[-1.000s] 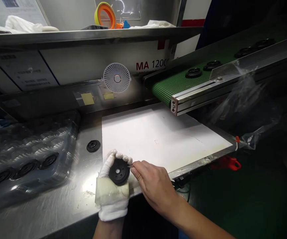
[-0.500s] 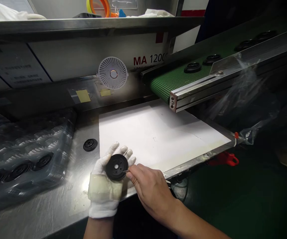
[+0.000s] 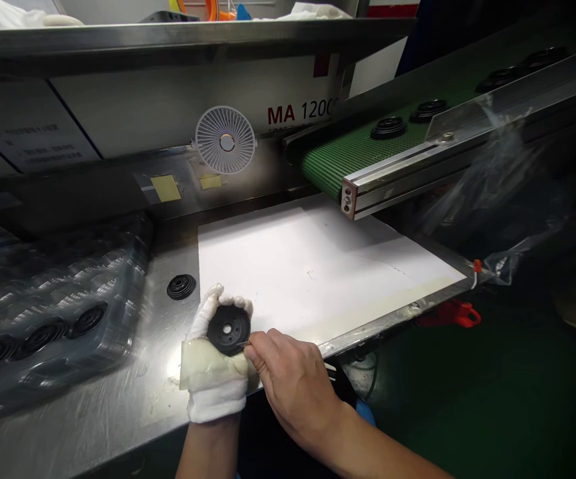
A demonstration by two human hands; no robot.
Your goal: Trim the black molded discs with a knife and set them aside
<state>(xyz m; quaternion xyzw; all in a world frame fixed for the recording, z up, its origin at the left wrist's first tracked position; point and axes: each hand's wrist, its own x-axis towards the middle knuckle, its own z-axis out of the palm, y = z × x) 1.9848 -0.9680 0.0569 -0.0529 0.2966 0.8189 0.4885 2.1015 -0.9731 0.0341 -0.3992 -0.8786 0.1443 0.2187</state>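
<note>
My left hand (image 3: 218,359), in a white glove with a pale patch at the palm heel, cups a round black disc part (image 3: 227,328) with its fingers curled round the far rim. The disc has a bright centre hole and smaller holes about it. My bare right hand (image 3: 288,372) is closed in a pinch on a thin blade-like tool (image 3: 243,344), whose tip meets the disc's lower right edge. Most of that tool is hidden by the fingers. Another black ringed disc (image 3: 181,287) lies on the metal table left of my gloved hand.
A white sheet (image 3: 308,266) covers part of the table. Clear plastic trays (image 3: 118,293) holding black discs stand at left. A green conveyor (image 3: 338,159) carries several black discs at upper right. Behind the sheet is a small white fan (image 3: 225,141); red handles (image 3: 452,314) hang by the table edge.
My left fingers, spread out before, have curled round the disc's far side. Both hands and the disc have shifted slightly left; the tool stays at the disc's edge.
</note>
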